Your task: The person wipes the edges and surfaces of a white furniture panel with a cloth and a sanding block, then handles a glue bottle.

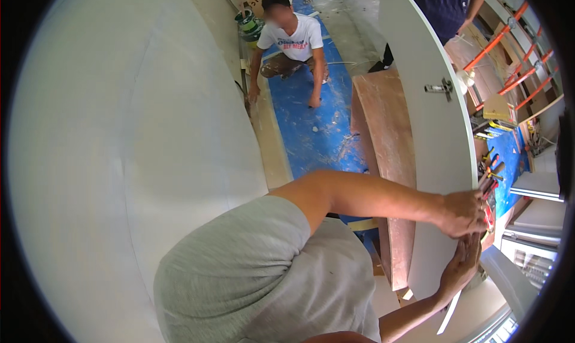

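Observation:
A tall white panel stands on edge to my right, with a metal concealed hinge fixed to its face. My left hand reaches across to the panel's near edge. Its fingers are curled around a red tool, mostly hidden, whose kind I cannot make out. Just below, my right hand rests against the same edge, fingers stretched out and touching the panel beside the left hand.
A brown wooden box-like piece lies beside the panel. Ahead, a person crouches on blue floor sheeting; another in dark clothes stands behind the panel. Tools and orange scaffolding are at right. A pale wall fills the left.

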Tool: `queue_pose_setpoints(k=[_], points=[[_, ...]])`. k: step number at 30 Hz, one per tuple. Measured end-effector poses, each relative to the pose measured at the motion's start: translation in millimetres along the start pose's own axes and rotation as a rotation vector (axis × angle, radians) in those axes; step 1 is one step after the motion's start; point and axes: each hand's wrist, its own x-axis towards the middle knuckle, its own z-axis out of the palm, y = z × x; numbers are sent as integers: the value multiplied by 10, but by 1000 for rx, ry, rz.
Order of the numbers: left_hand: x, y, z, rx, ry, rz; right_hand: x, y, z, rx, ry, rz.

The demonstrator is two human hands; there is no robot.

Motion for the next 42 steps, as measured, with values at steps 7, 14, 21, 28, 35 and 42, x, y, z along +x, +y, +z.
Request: queue_pose_setpoints(k=[7, 14, 21, 28, 35, 42], points=[[-301, -413, -344, 132, -19, 164, -38, -178, 218, -281, 119, 202], [-703, -1411, -932, 167, 100, 80, -47, -180, 290, -410, 115, 214], [-773, -2277, -1447, 378, 84, -79, -1, -79, 318, -440, 159, 233], [-708, -2217, -1547, 323, 104, -363, 93, -155, 330, -481, 49, 260], [-593, -1344, -1299, 309, 5, -193, 874, -629, 782, -483, -26, 10], [-450, -1707, -1270, 121, -107, -9, 1360, -898, 1036, -579, 12, -70]])
